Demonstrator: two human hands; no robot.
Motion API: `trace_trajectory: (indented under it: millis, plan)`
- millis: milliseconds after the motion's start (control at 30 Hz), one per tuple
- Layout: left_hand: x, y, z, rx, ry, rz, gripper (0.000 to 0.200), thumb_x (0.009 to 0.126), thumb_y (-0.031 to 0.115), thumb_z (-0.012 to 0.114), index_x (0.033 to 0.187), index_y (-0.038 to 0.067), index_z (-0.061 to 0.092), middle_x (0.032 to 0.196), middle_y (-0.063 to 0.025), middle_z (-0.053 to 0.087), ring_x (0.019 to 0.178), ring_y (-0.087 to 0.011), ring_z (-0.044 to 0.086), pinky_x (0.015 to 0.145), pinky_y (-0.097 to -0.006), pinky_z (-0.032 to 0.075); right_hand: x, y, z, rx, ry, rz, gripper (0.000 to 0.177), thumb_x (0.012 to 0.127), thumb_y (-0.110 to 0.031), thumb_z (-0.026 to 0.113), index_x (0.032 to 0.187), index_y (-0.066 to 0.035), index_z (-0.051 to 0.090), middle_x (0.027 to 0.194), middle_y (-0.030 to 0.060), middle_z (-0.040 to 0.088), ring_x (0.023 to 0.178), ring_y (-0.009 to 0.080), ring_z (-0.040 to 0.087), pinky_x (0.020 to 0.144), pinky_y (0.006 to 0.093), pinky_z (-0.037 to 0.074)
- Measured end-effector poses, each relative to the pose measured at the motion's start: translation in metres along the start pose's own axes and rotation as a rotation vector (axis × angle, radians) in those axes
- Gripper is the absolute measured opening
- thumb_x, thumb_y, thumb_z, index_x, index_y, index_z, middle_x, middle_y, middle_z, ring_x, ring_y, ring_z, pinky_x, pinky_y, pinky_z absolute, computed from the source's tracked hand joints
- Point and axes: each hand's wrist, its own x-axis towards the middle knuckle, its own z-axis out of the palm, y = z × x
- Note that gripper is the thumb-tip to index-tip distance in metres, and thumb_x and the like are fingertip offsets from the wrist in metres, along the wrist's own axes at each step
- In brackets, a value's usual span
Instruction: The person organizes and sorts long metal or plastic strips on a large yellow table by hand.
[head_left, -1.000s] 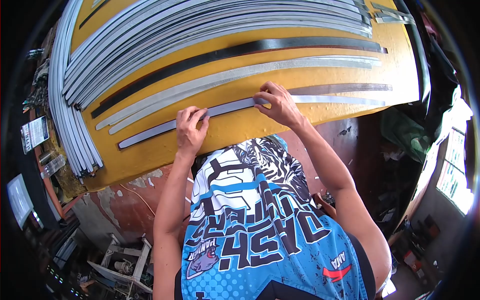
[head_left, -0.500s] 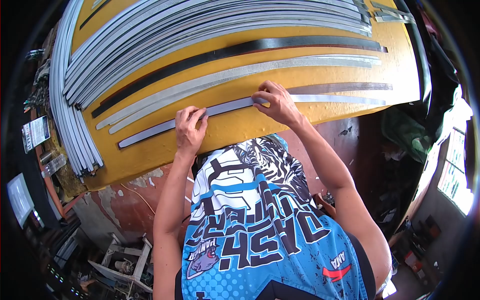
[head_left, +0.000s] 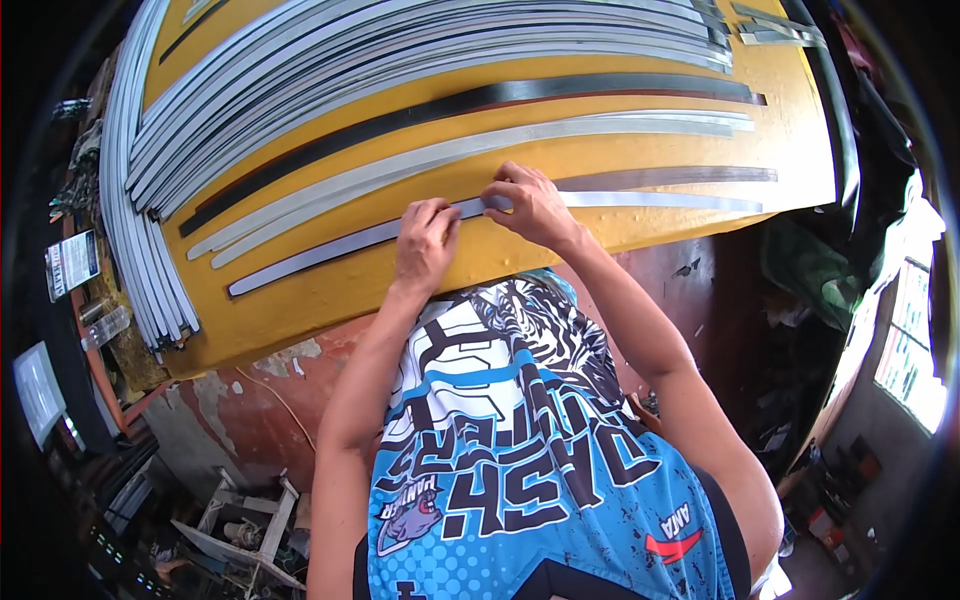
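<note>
Two hands of mine, the left (head_left: 427, 243) and right (head_left: 532, 208), sit close together, fingers curled and pinching the long pale strip (head_left: 320, 254) near its middle, seemingly to keep it aligned along the yellow table's (head_left: 335, 292) near side.

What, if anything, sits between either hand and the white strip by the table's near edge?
Nothing visible: left hand and right hand both appear to be at the white strip already. The pale grey strips lie beyond it, not between.
</note>
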Motion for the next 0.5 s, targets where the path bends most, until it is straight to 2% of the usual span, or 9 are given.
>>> trace_trajectory:
  millis: [133,300,367,500]
  plan:
    - [0.01,0.015,0.022,0.024,0.029,-0.025,0.018,0.083,0.006,0.072,0.1,0.002,0.072,0.103,-0.0118,0.065,0.098,-0.0315,0.061,0.087,-0.0415,0.05,0.002,0.0,0.0,0.032,0.0,-0.014,0.018,0.079,-0.019,0.078,0.095,-0.012,0.075,0.1,0.0109,0.063,0.092,0.0324,0.064,0.083,0.0426,0.052]
    - [0.008,0.019,0.023,0.073,0.049,-0.045,0.02,0.083,0.007,0.072,0.103,0.004,0.072,0.103,-0.0115,0.064,0.098,-0.0316,0.06,0.087,-0.0418,0.05,-0.014,0.008,-0.02,0.073,0.03,-0.008,0.026,0.08,-0.018,0.078,0.105,-0.012,0.074,0.104,0.0113,0.064,0.097,0.0335,0.065,0.085,0.0419,0.053]
    - [0.008,0.021,0.022,0.089,0.049,-0.054,0.021,0.083,0.007,0.072,0.103,0.004,0.072,0.104,-0.0115,0.064,0.098,-0.0317,0.06,0.087,-0.042,0.049,-0.024,0.017,-0.043,0.235,-0.046,0.147,0.029,0.081,-0.017,0.078,0.109,-0.011,0.072,0.105,0.0112,0.064,0.1,0.034,0.065,0.086,0.0417,0.053]
    - [0.009,0.021,0.021,0.102,0.036,-0.058,0.021,0.083,0.007,0.072,0.104,0.006,0.072,0.103,-0.0113,0.064,0.097,-0.0314,0.06,0.086,-0.0425,0.049,-0.036,0.038,-0.071,0.109,-0.093,0.123,0.024,0.083,-0.015,0.076,0.106,-0.01,0.072,0.102,0.0107,0.065,0.098,0.0336,0.065,0.084,0.0422,0.053]
